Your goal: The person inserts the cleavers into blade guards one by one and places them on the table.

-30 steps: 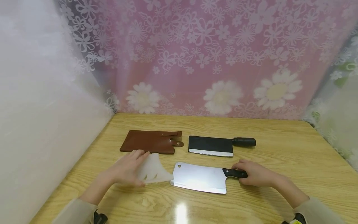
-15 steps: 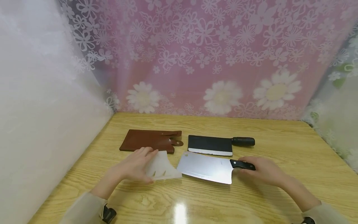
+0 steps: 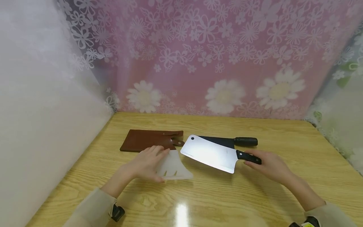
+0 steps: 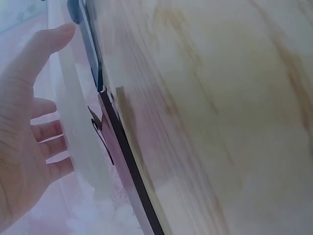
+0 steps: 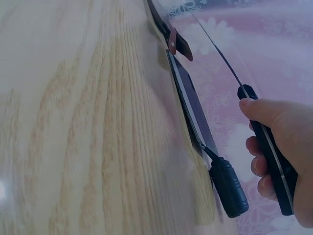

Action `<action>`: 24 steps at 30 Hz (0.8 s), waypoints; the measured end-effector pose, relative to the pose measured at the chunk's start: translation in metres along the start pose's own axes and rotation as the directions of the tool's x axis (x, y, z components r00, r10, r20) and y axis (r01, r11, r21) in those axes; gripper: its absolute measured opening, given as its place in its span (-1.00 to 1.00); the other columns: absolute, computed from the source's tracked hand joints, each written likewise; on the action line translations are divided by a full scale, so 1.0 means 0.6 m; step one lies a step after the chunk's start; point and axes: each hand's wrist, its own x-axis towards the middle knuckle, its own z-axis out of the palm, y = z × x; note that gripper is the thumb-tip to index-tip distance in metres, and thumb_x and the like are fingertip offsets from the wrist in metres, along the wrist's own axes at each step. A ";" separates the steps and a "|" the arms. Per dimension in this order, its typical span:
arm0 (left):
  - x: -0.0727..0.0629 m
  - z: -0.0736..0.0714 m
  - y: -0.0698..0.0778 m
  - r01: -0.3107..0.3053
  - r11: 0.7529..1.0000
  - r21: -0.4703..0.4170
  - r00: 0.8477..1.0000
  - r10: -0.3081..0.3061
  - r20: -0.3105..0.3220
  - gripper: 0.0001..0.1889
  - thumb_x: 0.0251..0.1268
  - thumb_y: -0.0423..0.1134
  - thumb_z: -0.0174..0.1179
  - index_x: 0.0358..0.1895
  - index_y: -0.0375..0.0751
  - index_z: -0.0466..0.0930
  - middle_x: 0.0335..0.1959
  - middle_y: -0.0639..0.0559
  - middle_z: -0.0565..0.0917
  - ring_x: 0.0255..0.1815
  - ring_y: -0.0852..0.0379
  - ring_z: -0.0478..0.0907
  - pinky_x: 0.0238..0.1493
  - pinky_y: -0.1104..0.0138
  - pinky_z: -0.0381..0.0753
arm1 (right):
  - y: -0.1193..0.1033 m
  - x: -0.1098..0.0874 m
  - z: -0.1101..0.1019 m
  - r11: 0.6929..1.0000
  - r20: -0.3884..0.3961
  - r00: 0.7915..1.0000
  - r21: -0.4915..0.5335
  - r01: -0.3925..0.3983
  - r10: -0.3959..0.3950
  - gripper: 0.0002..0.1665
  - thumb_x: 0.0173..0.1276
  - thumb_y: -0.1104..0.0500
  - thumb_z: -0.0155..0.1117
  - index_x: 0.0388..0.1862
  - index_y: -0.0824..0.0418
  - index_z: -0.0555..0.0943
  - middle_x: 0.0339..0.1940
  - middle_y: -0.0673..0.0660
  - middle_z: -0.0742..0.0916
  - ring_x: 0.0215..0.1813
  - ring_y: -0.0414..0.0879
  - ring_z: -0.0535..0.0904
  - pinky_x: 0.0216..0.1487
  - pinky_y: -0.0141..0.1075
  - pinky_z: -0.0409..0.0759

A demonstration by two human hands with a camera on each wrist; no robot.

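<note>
A shiny cleaver [image 3: 211,154] is in my right hand [image 3: 270,165], raised above the table with its blade pointing left. The fingers curl round its black riveted handle [image 5: 274,156] in the right wrist view. My left hand [image 3: 146,164] holds a white translucent blade cover [image 3: 173,167] by its left side, thumb at the near edge and fingers at the far edge. Two slots show near the cover's lower edge. Cover and blade are apart, the cover's right end lying just below and left of the blade. In the left wrist view the cover [image 4: 78,122] is pale and partly blurred.
A brown leather sheath [image 3: 146,140] with a snap strap lies at the back left of the wooden table [image 3: 215,201]. Right of it lies a second cleaver [image 3: 246,141] with a black blade, partly hidden by the raised one. A pink floral curtain [image 3: 181,75] hangs behind.
The right hand has lifted the shiny cleaver up and away from the viewer, over the black one. The left hand has carried the blade cover to the right and slightly farther back.
</note>
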 end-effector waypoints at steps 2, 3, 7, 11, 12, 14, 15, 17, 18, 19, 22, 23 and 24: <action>0.001 0.000 0.002 0.000 1.000 -0.006 1.000 0.000 0.005 0.10 -0.28 0.32 0.32 0.36 -0.29 0.21 0.15 -0.14 0.33 0.15 -0.05 0.30 0.14 0.06 0.33 | 0.001 0.000 0.002 1.000 -0.003 1.000 0.000 0.000 0.000 -0.57 0.20 -0.02 0.31 -0.01 0.16 0.60 -0.37 -0.03 0.67 -0.53 -0.27 0.37 -0.55 -0.36 0.33; 0.002 0.000 0.003 0.002 1.000 -0.005 1.000 -0.002 0.007 0.09 -0.27 0.32 0.32 0.36 -0.28 0.20 0.15 -0.14 0.33 0.15 -0.04 0.30 0.14 0.06 0.33 | 0.001 0.000 0.003 1.000 -0.005 1.000 -0.002 0.002 -0.002 -0.57 0.20 -0.03 0.31 -0.01 0.15 0.60 -0.36 -0.03 0.67 -0.52 -0.28 0.38 -0.55 -0.36 0.33; 0.003 -0.001 0.007 -0.002 1.000 -0.012 1.000 0.002 0.000 0.09 -0.27 0.31 0.33 0.36 -0.29 0.21 0.15 -0.15 0.33 0.15 -0.04 0.30 0.15 0.05 0.32 | 0.002 -0.001 0.006 1.000 -0.018 1.000 -0.021 0.018 -0.018 -0.59 0.19 -0.04 0.31 -0.03 0.11 0.60 -0.33 -0.03 0.67 -0.50 -0.28 0.38 -0.53 -0.36 0.32; 0.004 -0.003 0.012 0.001 1.000 -0.026 1.000 -0.001 0.009 0.10 -0.27 0.31 0.33 0.36 -0.29 0.20 0.15 -0.15 0.33 0.15 -0.04 0.30 0.16 0.06 0.31 | 0.002 -0.004 0.008 0.999 -0.024 0.999 -0.026 0.023 -0.023 -0.59 0.18 -0.02 0.33 -0.04 0.13 0.60 -0.34 -0.01 0.67 -0.50 -0.26 0.38 -0.53 -0.36 0.31; 0.004 -0.003 0.012 0.004 1.000 -0.026 1.000 -0.004 0.012 0.10 -0.28 0.32 0.33 0.36 -0.29 0.20 0.15 -0.15 0.34 0.15 -0.04 0.30 0.17 0.06 0.30 | 0.002 -0.005 0.008 1.000 -0.023 1.000 -0.025 0.017 -0.018 -0.58 0.18 -0.02 0.33 -0.03 0.14 0.60 -0.32 0.01 0.68 -0.49 -0.26 0.38 -0.53 -0.37 0.31; 0.004 -0.003 0.013 0.007 1.000 -0.018 1.000 -0.007 0.013 0.10 -0.28 0.32 0.33 0.36 -0.29 0.20 0.15 -0.15 0.33 0.15 -0.04 0.30 0.16 0.06 0.30 | 0.002 -0.006 0.008 1.000 -0.025 1.000 -0.024 0.010 -0.011 -0.57 0.18 -0.01 0.33 -0.01 0.17 0.60 -0.30 0.05 0.68 -0.49 -0.25 0.38 -0.53 -0.36 0.32; 0.004 -0.003 0.013 0.008 1.000 -0.014 1.000 -0.008 0.012 0.10 -0.28 0.32 0.33 0.36 -0.29 0.20 0.15 -0.15 0.33 0.15 -0.04 0.30 0.16 0.05 0.31 | 0.002 -0.006 0.009 1.000 -0.025 1.000 -0.025 0.009 -0.010 -0.56 0.18 -0.01 0.33 -0.01 0.18 0.60 -0.29 0.06 0.69 -0.48 -0.24 0.39 -0.54 -0.36 0.31; 0.004 -0.003 0.013 0.009 1.000 -0.004 1.000 -0.009 0.009 0.09 -0.29 0.32 0.33 0.35 -0.29 0.22 0.14 -0.15 0.34 0.14 -0.05 0.31 0.15 0.05 0.32 | 0.003 -0.005 0.009 1.000 -0.026 1.000 -0.028 0.011 -0.011 -0.55 0.18 -0.01 0.33 0.00 0.19 0.60 -0.27 0.09 0.69 -0.48 -0.24 0.40 -0.53 -0.36 0.32; 0.003 -0.003 0.013 0.008 1.000 0.001 1.000 -0.008 0.008 0.09 -0.29 0.31 0.33 0.35 -0.29 0.22 0.14 -0.15 0.34 0.13 -0.05 0.31 0.15 0.05 0.32 | 0.003 -0.005 0.009 0.999 -0.027 1.000 -0.030 0.012 -0.013 -0.56 0.18 -0.01 0.33 0.00 0.19 0.60 -0.27 0.09 0.69 -0.47 -0.24 0.40 -0.53 -0.36 0.33; 0.003 -0.004 0.013 0.007 1.000 0.006 1.000 -0.007 0.007 0.09 -0.29 0.31 0.33 0.35 -0.30 0.22 0.14 -0.15 0.34 0.13 -0.05 0.31 0.14 0.05 0.32 | 0.004 -0.005 0.010 0.999 -0.028 0.999 -0.030 0.015 -0.016 -0.56 0.18 -0.01 0.33 -0.01 0.19 0.60 -0.27 0.09 0.69 -0.47 -0.24 0.40 -0.53 -0.36 0.33; 0.003 -0.004 0.013 0.003 1.000 0.023 1.000 -0.003 0.002 0.08 -0.28 0.32 0.32 0.34 -0.30 0.22 0.13 -0.15 0.34 0.13 -0.05 0.32 0.14 0.05 0.33 | 0.005 -0.004 0.011 0.999 -0.031 0.999 -0.034 0.022 -0.023 -0.55 0.19 -0.02 0.32 -0.01 0.19 0.60 -0.25 0.09 0.70 -0.46 -0.25 0.42 -0.53 -0.37 0.34; 0.003 -0.005 0.013 0.001 1.000 0.029 1.000 -0.001 -0.001 0.09 -0.28 0.32 0.32 0.35 -0.29 0.22 0.13 -0.15 0.34 0.13 -0.06 0.32 0.14 0.06 0.33 | 0.005 -0.004 0.011 0.999 -0.029 0.999 -0.036 0.021 -0.022 -0.54 0.20 -0.03 0.31 -0.01 0.20 0.60 -0.24 0.10 0.70 -0.45 -0.24 0.42 -0.53 -0.36 0.34; 0.003 -0.005 0.012 -0.001 0.999 0.032 1.000 0.001 -0.002 0.09 -0.28 0.32 0.32 0.35 -0.29 0.22 0.13 -0.15 0.34 0.13 -0.06 0.31 0.14 0.06 0.33 | 0.005 -0.004 0.011 0.999 -0.030 0.999 -0.037 0.023 -0.024 -0.54 0.20 -0.03 0.31 0.00 0.20 0.60 -0.23 0.11 0.70 -0.45 -0.24 0.43 -0.53 -0.36 0.34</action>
